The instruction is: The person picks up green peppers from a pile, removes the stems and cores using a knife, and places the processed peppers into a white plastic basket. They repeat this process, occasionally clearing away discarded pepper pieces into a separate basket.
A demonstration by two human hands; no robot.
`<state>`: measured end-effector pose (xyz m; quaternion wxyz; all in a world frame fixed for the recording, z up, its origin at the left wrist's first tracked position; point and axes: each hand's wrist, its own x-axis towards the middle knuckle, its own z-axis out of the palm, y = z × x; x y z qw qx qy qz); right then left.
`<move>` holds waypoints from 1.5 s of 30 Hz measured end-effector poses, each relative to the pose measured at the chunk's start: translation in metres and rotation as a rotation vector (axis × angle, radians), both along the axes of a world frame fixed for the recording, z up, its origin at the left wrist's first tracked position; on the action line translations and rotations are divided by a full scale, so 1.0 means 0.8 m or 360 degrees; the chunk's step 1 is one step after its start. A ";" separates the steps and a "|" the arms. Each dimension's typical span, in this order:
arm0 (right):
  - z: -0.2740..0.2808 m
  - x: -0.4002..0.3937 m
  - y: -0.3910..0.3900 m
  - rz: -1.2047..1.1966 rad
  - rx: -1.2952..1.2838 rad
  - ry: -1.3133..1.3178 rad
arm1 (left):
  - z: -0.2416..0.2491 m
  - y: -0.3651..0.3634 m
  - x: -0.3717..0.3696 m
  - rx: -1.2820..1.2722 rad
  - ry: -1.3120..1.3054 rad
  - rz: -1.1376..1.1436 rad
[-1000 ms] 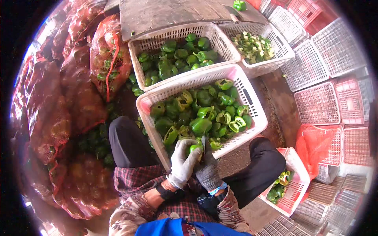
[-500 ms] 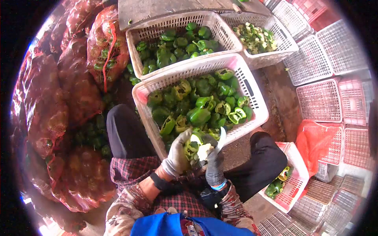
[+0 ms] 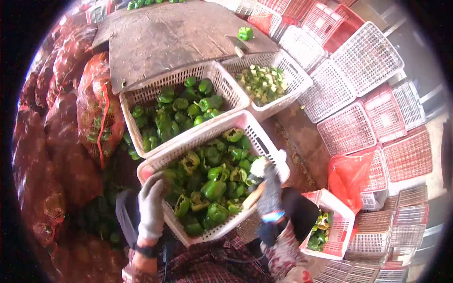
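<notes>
My left hand point(image 3: 152, 203), in a pale glove, is at the left rim of the near white crate point(image 3: 188, 239), its fingers apart and holding nothing. Over the crate's right side, my right hand point(image 3: 270, 193) in a dark grey glove grips a knife by its wooden handle point(image 3: 253, 196); the blade cannot be made out. A whitish pepper core point(image 3: 259, 166) is at the fingertips of this hand. Cut and hollowed green peppers point(image 3: 213, 189) fill much of the near crate.
Behind are a crate of green peppers point(image 3: 166, 123) and a crate of pale-green cores point(image 3: 262, 85). A wooden board point(image 3: 174, 37) lies beyond. Red mesh sacks point(image 3: 94, 113) stand left. Stacked crates point(image 3: 347, 127), red netting point(image 3: 349, 177) and a small crate with pepper pieces point(image 3: 337, 236) are right.
My left hand has let go of the pepper and moved left. My right hand has moved forward and right with the core and knife. The view has shifted, showing more of the board.
</notes>
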<state>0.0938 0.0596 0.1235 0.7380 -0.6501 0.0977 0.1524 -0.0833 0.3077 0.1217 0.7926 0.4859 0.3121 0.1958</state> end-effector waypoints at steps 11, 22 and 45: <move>0.046 0.203 0.089 0.0434 -0.0644 -0.0577 | -0.051 0.107 -0.319 0.0493 0.0439 0.1288; 0.017 -0.146 0.075 0.0154 -0.0363 0.0187 | -0.350 0.102 -0.402 0.0775 0.1970 0.0987; 0.064 -0.237 0.175 0.1557 0.0349 0.0504 | 0.047 0.042 -0.171 0.0417 -0.0598 -0.0354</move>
